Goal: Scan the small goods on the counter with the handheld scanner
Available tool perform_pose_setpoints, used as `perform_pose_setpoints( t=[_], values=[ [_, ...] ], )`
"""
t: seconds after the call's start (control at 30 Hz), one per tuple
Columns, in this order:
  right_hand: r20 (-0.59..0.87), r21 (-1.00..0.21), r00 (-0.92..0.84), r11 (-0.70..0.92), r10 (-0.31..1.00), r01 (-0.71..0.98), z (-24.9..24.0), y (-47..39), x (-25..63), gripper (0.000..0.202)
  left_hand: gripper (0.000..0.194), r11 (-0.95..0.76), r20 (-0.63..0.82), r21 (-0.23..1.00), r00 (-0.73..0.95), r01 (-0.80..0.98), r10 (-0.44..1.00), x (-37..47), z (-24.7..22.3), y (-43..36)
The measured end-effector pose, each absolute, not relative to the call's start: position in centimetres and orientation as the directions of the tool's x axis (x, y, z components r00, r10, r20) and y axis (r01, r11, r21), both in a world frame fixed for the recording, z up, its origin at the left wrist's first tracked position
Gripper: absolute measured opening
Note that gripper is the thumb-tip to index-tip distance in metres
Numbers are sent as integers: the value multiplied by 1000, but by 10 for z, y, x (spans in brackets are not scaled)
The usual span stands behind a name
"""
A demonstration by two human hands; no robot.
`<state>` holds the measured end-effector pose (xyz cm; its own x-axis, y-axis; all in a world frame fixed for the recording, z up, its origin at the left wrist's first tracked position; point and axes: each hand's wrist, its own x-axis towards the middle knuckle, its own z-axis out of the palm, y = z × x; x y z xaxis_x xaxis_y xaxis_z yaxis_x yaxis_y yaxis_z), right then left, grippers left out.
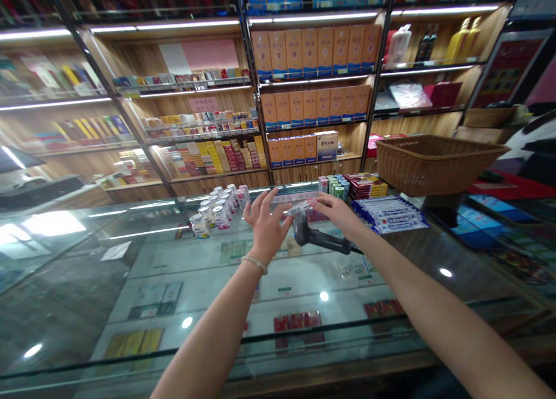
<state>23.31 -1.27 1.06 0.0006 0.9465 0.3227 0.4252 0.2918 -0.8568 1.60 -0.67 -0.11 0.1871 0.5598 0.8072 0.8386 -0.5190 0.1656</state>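
Above the glass counter (304,283), both hands meet at a small clear container with a white label (299,208), tilted on its side. Its right end is pinched in the fingers of my right hand (336,211). My left hand (266,228), wearing a light bracelet, has its thumb and forefinger at the left end while its other fingers stretch upward. Just below the container lies a black handheld barcode scanner (321,238). Left of my hands stand rows of small lidded jars (217,209). What the label says is too small to read.
Blue-and-white packets (388,215), red-and-yellow packs (367,186) and green tubes (334,186) sit right of my hands. A wicker basket (434,170) stands at the right. Flat boxes (297,329) show under the glass. Shelves with orange boxes (317,51) line the wall.
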Motion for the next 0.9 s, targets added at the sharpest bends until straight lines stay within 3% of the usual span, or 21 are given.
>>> perform_pose_setpoints(
  t=[0.13,0.33,0.5,0.73,0.9],
  values=[
    [360,-803,25,296,932,517,10,-10,234,48,17,-517,791,160,204,841,577,18,-1,-7],
    [447,-634,-51,356,893,687,18,-11,245,49,45,-579,723,176,295,796,625,13,4,-1],
    [449,-511,-227,457,864,728,26,-16,254,55,32,-606,657,242,332,758,677,3,10,6],
    [516,-475,-363,612,776,632,21,-15,253,52,22,-631,538,278,428,724,727,5,16,2],
    [602,-483,-296,633,742,605,15,-14,248,50,17,-632,584,295,388,716,713,10,15,-1]
  ],
)
